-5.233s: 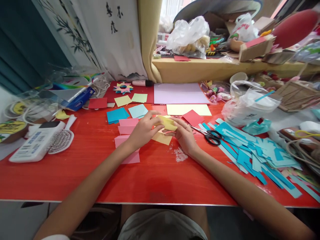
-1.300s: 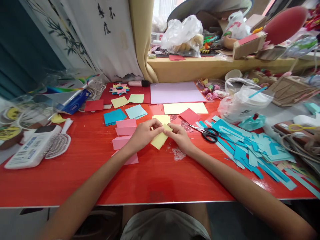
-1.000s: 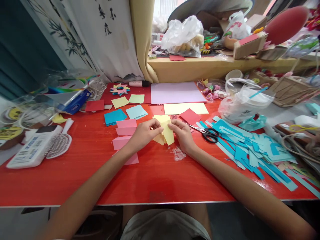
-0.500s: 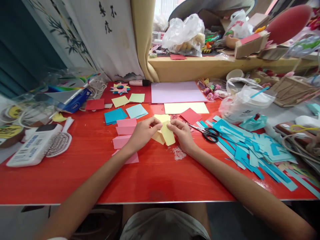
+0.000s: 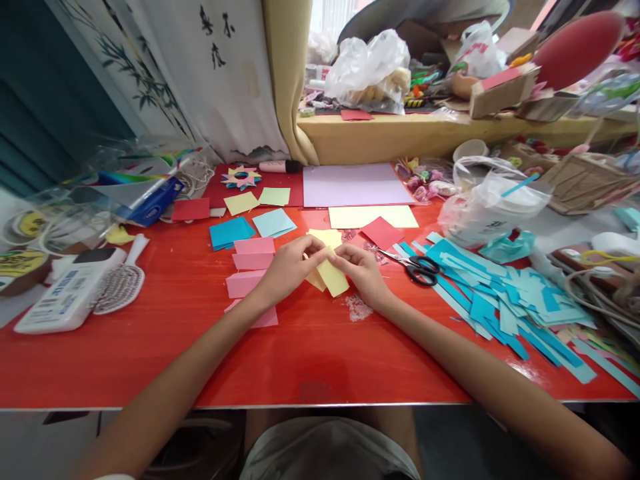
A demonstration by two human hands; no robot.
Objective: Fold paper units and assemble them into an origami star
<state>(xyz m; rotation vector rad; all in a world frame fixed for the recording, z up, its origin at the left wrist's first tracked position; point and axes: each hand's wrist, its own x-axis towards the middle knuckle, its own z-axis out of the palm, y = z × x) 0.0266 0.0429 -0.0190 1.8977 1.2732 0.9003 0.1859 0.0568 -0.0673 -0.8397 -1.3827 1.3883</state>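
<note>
A folded yellow paper piece (image 5: 331,276) is held just above the red table (image 5: 310,347), pinched from both sides. My left hand (image 5: 287,268) grips its left edge with closed fingers. My right hand (image 5: 363,271) pinches its top right edge. More yellow squares (image 5: 326,237) lie flat just behind the hands. Pink paper squares (image 5: 249,267) are stacked loosely to the left of my left hand.
Black-handled scissors (image 5: 417,267) lie right of my right hand, beside a heap of blue paper strips (image 5: 505,300). Blue squares (image 5: 233,231), a red square (image 5: 383,233), a lilac sheet (image 5: 356,185) and a paper star (image 5: 241,178) lie further back. A hairbrush (image 5: 120,283) and white device (image 5: 63,300) sit left.
The yellow piece was lifted off the table, turned upright between both hands, and has now tilted down a little. Both hands stay together at the table's middle.
</note>
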